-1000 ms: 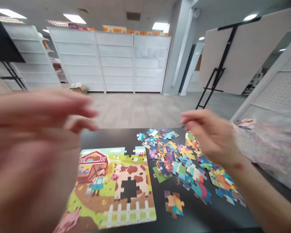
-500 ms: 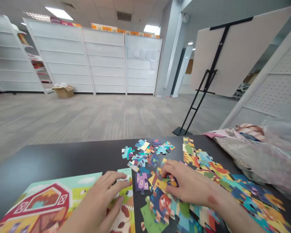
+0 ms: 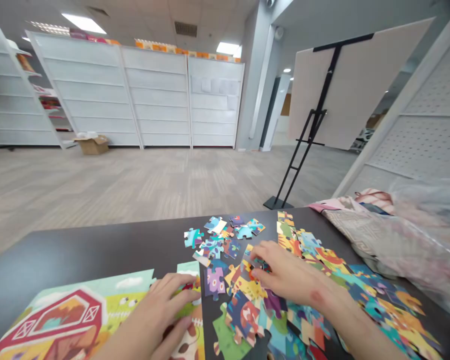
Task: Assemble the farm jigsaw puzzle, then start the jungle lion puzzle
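Black counter (image 3: 108, 247) spans the lower frame, bearing the farm puzzle (image 3: 93, 305) at lower left and loose pieces (image 3: 245, 312) at lower centre. Over the puzzle, the left hand (image 3: 163, 310) spreads its fingers; the right hand (image 3: 279, 267) curls over the pieces, fingers narrow, whether holding one I cannot tell.

The desk (image 3: 108, 250) is showing a smooth, dark top with a soft sheen. In from its far edge, the farm jigsaw (image 3: 73, 317) and loose jigsaw pieces (image 3: 243, 315) are looking like smooth printed cardboard. Along its right edge, clear plastic film (image 3: 427, 245) is gleaming in crinkles near matt patterned cloth (image 3: 345, 219).
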### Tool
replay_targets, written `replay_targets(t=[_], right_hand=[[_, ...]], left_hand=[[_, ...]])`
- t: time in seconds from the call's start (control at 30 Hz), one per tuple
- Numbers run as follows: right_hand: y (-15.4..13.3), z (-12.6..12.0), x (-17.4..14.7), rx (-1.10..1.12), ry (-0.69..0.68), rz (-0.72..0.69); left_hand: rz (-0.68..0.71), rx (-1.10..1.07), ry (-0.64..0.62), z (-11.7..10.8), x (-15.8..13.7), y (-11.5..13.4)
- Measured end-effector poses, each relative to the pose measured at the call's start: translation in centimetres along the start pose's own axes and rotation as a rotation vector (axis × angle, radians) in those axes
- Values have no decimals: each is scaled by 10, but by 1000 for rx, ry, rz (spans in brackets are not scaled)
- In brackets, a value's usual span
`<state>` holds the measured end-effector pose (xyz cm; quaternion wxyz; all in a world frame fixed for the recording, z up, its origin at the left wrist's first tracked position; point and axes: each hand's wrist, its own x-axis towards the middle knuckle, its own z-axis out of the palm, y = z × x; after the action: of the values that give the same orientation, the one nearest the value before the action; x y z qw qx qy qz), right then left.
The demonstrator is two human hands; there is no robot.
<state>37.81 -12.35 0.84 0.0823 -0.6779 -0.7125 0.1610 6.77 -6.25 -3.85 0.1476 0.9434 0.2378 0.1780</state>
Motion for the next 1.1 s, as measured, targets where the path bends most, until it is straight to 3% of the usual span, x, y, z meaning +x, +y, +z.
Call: replay_targets(t=[0.17,0.4,0.7,1.1], right_hand=[[20,0,3,-112,-2,108],[42,-8,-1,-82,4,166],[36,-1,9,-41,127,112],[40,13,20,88,137,139]], left_hand=[[24,-7,-62,0,-1,-4],[27,0,-50,5,-3,-8],[53,13,-26,7,-6,-13],[26,-3,-48,1,-2,-4]])
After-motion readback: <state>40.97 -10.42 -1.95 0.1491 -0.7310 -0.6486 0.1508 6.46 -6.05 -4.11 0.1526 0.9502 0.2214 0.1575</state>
